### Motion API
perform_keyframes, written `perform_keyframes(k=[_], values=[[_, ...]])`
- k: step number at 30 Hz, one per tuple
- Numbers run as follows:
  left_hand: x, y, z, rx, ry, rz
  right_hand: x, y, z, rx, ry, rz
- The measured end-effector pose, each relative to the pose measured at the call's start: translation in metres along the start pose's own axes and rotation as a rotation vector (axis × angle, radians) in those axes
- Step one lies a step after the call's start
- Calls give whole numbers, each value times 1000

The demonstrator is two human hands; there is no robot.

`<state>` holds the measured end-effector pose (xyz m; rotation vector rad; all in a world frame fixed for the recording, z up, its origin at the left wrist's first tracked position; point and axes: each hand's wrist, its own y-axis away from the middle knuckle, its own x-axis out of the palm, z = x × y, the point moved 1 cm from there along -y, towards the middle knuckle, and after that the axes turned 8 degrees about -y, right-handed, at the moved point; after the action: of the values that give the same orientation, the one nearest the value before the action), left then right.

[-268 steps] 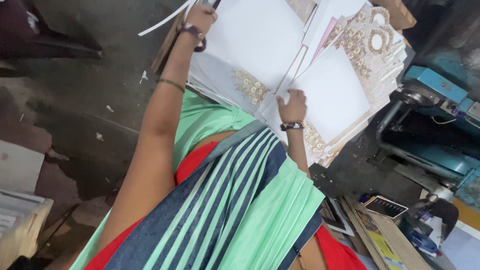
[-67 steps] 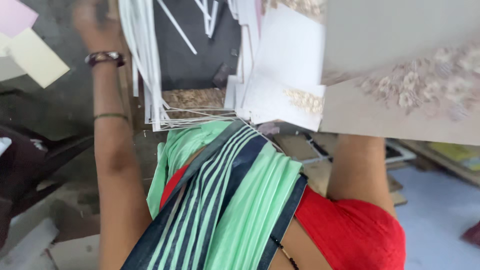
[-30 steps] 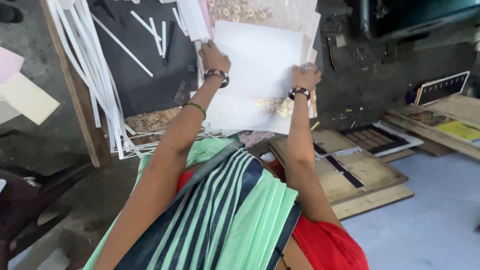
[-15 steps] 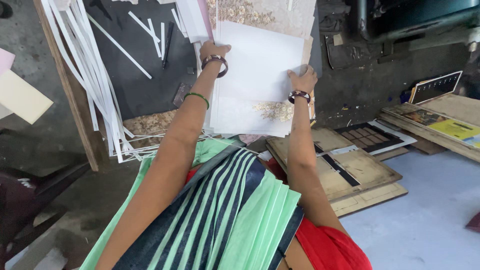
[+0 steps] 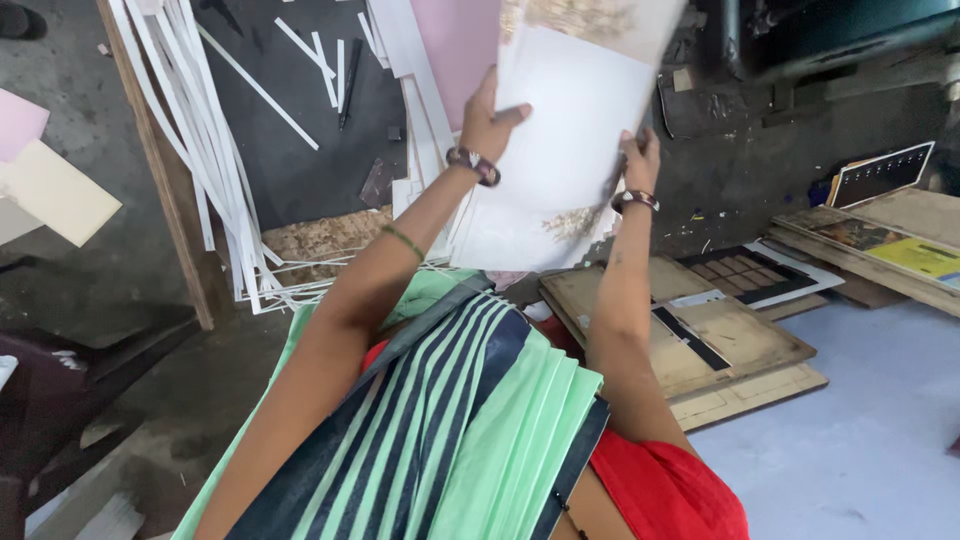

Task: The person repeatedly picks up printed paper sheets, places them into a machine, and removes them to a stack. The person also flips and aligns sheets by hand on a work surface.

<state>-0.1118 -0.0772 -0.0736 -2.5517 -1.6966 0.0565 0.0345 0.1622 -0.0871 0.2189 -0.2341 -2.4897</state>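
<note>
Step in hand, as judged: stack of white card sheets (image 5: 575, 150) lifted and squared, held above the black board (image 5: 290, 150) with its loose white paper strips (image 5: 215, 190). Left hand (image 5: 488, 118) clamped on the stack's left edge, thumb over the face; right hand (image 5: 640, 160) closed on the right edge; gold-patterned sheet (image 5: 590, 22) at the stack's far end. Next move calls for an even two-sided hold, edges kept flush, no sheet slipping toward the strips.
</note>
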Motion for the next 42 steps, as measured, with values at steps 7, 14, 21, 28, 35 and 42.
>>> perform_keyframes(k=[7, 14, 21, 28, 35, 42], values=[[-73, 32, -80, 106, 34, 269, -64, 26, 31, -240, -545, 375], [-213, 45, -98, 458, -266, -137, -17, 50, 48, -465, -205, 177], [-249, 65, -24, 252, -105, -133, 53, 57, 11, -195, -34, 502], [-224, 48, 24, 217, -59, -164, 75, 38, 22, -290, -327, 506], [-218, 10, 2, 232, 161, -238, 89, 43, 50, -376, -220, 473], [-234, 34, 10, 208, 265, -343, 75, 136, 171, -655, -57, 478]])
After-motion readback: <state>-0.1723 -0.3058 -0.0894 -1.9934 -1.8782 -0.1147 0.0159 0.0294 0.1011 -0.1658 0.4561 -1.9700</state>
